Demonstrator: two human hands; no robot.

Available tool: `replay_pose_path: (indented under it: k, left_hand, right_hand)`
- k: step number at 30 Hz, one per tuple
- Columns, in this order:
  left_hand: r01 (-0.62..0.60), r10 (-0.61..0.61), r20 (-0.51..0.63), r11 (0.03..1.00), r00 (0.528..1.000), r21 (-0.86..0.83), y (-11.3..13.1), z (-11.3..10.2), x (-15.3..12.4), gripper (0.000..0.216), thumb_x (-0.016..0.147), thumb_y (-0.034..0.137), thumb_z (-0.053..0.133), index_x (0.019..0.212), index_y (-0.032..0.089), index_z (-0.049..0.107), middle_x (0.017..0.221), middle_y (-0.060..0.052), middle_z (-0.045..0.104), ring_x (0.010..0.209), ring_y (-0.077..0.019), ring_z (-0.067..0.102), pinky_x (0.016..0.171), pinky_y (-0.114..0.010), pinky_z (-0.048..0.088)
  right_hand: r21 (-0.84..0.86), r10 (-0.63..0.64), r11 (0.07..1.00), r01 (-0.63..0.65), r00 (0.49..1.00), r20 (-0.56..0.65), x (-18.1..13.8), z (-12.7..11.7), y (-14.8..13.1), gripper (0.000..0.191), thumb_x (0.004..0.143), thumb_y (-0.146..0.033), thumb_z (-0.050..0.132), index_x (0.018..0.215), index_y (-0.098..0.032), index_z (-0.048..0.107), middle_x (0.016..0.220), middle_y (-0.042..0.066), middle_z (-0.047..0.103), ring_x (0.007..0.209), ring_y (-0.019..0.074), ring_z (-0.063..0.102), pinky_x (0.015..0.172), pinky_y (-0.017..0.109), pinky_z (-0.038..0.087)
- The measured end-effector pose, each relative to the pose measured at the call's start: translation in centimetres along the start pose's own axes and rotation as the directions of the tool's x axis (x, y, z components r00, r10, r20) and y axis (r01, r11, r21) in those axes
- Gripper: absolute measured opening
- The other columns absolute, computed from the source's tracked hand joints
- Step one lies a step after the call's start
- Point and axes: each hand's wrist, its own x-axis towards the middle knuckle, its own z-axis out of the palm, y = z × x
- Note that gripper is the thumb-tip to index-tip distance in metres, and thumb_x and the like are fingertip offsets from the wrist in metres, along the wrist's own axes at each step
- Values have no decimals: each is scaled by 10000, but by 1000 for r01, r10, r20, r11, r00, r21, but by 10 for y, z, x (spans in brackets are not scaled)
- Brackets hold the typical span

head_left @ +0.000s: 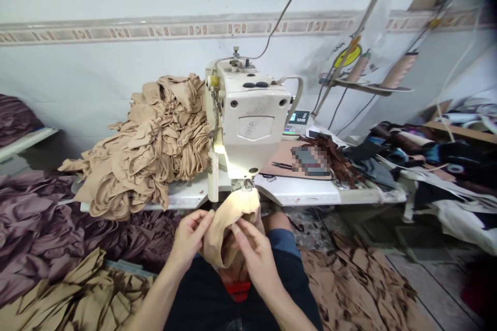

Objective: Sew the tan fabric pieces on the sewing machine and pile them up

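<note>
A tan fabric piece (217,232) hangs in a loop from under the needle area of a white sewing machine (252,108), lit by the machine's lamp. My left hand (192,235) pinches its left edge between thumb and fingers. On the other side of the loop, my right hand (252,248) grips the fabric's inner edge, thumb on top. Part of the cloth below the hands droops over my lap, and its far end under the presser foot is partly hidden by glare.
A heap of tan fabric pieces (155,139) covers the table's left side. Right of the machine lie thread snips (282,166), brown strips (341,160) and a control panel (297,121). Thread cones (399,70) stand on a rack. Purple cloth (42,232) and brown cloth (361,284) pile up below.
</note>
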Motion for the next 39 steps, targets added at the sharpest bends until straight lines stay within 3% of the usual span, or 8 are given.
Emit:
replay_pose_path:
  k: [8,12,18,20,26,31,36,39]
  left_hand:
    - [23,-50,290,995,956,95,-19,15,-37,571,891,727,744,825,161,705,588,51,507,436,-64,349,427,-195,266]
    - [-116,23,521,982,853,147,-22,25,-50,451,931,588,767,813,153,768,697,-27,646,548,-111,505,526,-229,385]
    - [-214,181,152,946,972,243,-19,35,-34,481,1010,543,681,706,171,698,697,-40,666,670,-169,595,655,-265,475]
    - [-179,134,205,960,970,218,-14,39,-31,437,1048,514,621,794,176,730,792,-57,724,764,-196,657,742,-280,521]
    - [22,-213,787,969,580,246,-17,42,-45,366,1015,471,646,794,185,700,659,21,575,574,-131,520,573,-232,426]
    - [71,-171,693,983,701,171,-12,14,-39,468,963,628,709,897,165,713,766,5,584,604,-106,490,576,-220,394]
    - [4,-231,870,967,436,255,-3,19,-21,562,741,703,895,909,183,766,685,48,600,589,-96,463,555,-208,376]
    - [7,-188,903,980,385,201,-12,36,-17,673,554,786,948,714,175,715,652,30,638,591,-110,491,540,-225,396]
  right_hand:
    - [113,245,952,-284,930,274,-17,-46,-28,496,875,-659,839,861,-177,722,657,-12,663,425,54,407,424,202,262]
    - [32,298,943,-330,887,353,-23,-73,-31,517,832,-637,886,764,-172,669,654,-29,589,518,72,443,480,188,353]
    - [-162,356,934,-317,830,429,-29,-84,-40,384,908,-576,799,876,-209,690,595,-85,488,454,78,330,418,203,257]
    - [-356,339,920,-165,790,510,-32,-79,-53,236,906,-405,817,824,-195,748,555,-81,481,483,81,351,473,216,256]
    - [-555,204,767,322,698,687,-27,-70,-95,205,860,-103,821,976,-267,864,686,-42,729,595,136,603,593,245,381]
    - [-536,185,819,204,790,584,-13,-84,-94,253,919,-279,854,1171,-295,853,782,-21,842,667,192,742,629,241,494]
    - [-526,234,827,198,730,642,-12,-66,-97,251,917,-160,784,1136,-263,847,942,1,865,830,198,787,724,225,523]
    - [-493,221,827,271,648,729,-15,-56,-97,358,818,-88,785,1138,-237,839,840,-7,813,736,164,728,698,215,499]
